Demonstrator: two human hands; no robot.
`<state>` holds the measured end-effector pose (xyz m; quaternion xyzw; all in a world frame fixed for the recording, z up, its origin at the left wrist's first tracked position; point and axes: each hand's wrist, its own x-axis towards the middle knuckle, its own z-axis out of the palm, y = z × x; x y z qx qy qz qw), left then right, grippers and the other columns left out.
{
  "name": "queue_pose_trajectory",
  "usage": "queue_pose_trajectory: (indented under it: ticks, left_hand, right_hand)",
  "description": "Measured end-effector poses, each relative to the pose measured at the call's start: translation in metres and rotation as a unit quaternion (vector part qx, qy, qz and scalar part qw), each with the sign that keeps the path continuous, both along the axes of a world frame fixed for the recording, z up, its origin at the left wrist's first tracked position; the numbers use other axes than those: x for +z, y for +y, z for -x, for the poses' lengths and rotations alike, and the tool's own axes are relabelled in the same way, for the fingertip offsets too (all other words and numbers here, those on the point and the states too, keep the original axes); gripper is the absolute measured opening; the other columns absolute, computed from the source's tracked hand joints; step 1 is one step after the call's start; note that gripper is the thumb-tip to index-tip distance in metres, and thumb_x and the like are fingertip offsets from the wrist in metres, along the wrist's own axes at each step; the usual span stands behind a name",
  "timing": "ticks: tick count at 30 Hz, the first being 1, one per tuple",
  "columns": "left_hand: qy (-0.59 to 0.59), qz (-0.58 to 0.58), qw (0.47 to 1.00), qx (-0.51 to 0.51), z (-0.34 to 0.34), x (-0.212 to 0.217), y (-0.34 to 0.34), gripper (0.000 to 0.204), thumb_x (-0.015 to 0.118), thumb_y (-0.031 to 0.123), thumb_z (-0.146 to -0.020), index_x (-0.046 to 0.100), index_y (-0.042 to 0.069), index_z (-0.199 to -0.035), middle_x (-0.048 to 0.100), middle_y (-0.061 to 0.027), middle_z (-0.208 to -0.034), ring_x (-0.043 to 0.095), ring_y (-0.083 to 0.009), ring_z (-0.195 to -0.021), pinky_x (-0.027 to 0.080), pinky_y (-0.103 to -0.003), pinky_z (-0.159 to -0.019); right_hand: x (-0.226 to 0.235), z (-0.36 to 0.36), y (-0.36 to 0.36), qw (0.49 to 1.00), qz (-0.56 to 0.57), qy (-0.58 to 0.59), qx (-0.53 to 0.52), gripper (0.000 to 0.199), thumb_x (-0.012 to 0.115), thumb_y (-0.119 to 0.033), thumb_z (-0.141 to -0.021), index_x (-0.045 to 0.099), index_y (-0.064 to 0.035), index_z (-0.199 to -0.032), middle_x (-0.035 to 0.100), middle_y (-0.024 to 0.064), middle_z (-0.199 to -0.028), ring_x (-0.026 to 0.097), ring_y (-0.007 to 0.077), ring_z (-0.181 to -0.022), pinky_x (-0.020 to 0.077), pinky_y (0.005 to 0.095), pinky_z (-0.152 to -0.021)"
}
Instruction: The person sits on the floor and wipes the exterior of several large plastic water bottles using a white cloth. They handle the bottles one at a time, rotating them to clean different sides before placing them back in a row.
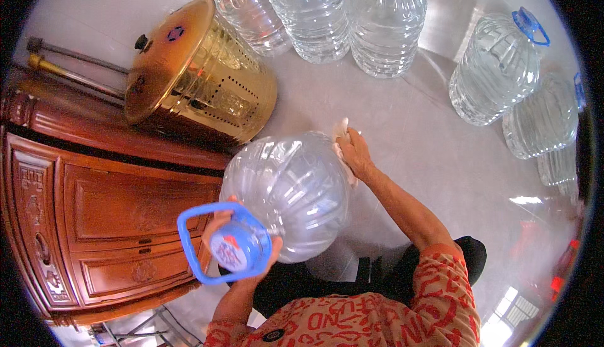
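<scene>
Head view shows, nearest to the person, the left hand [242, 246] closed around the neck of a large clear water bottle [289, 190], just under its blue cap [231, 251], with the blue carry handle [189, 246] standing out to the left. The bottle is lifted and tilted, its bottom pointing away from the person, above the grey floor [434, 145]. The right hand [353, 152] is at the far right side of the bottle and presses a white cloth [341, 134] against its wall; the fingers are bent over the cloth.

To the left, very near the bottle, stands a carved wooden cabinet [107, 208]; its top edge runs close behind the bottle, so on this side little room is left. Beyond this edge a round brass container with holes [201, 76] stands on the floor, and two metal rods [75, 67] lie at the far left.

To the right of the bottle the floor is open and wide. Far ahead, three more clear bottles [327, 13] stand together at the top edge, and other ones [497, 70] stand at the right, well apart from the hands.
</scene>
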<state>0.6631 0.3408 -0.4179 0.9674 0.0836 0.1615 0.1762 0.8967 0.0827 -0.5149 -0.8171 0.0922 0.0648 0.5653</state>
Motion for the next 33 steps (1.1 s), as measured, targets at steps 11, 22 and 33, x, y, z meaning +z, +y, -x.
queue_pose_trajectory:
  ticks: [11,22,33]
  left_hand:
    - [-0.153,0.378,0.911,-0.065,-0.138,0.121,-0.066,0.068,0.081,0.0,-0.065,0.043,0.001,-0.12,0.055,-0.0083,-0.109,0.056,-0.0173,-0.097,0.046,-0.035,-0.09]
    - [-0.152,0.354,0.914,-0.128,-0.225,0.132,-0.069,0.058,0.08,0.005,-0.068,0.048,0.0,-0.116,0.061,-0.0077,-0.106,0.06,-0.0154,-0.096,0.047,-0.03,-0.089]
    - [-0.144,0.397,0.898,-0.12,-0.208,0.123,-0.063,0.066,0.087,0.01,-0.063,0.049,-0.001,-0.116,0.059,-0.0067,-0.104,0.057,-0.0159,-0.092,0.047,-0.03,-0.085]
  right_hand:
    - [0.162,0.006,0.007,0.914,-0.201,-0.337,0.105,0.048,0.063,-0.013,-0.083,0.047,-0.0014,-0.127,0.057,0.0209,-0.106,0.058,0.0342,-0.092,0.0473,0.0406,-0.078]
    - [0.179,0.014,0.022,0.792,0.127,-0.594,0.062,0.046,0.065,-0.013,-0.07,0.059,-0.0137,-0.116,0.055,0.0106,-0.093,0.051,0.0269,-0.073,0.0473,0.0404,-0.058]
    - [0.164,0.059,0.031,0.724,0.209,-0.653,0.078,0.041,0.061,-0.026,-0.071,0.061,-0.0224,-0.112,0.057,0.0098,-0.11,0.054,0.0208,-0.083,0.0396,0.0314,-0.057]
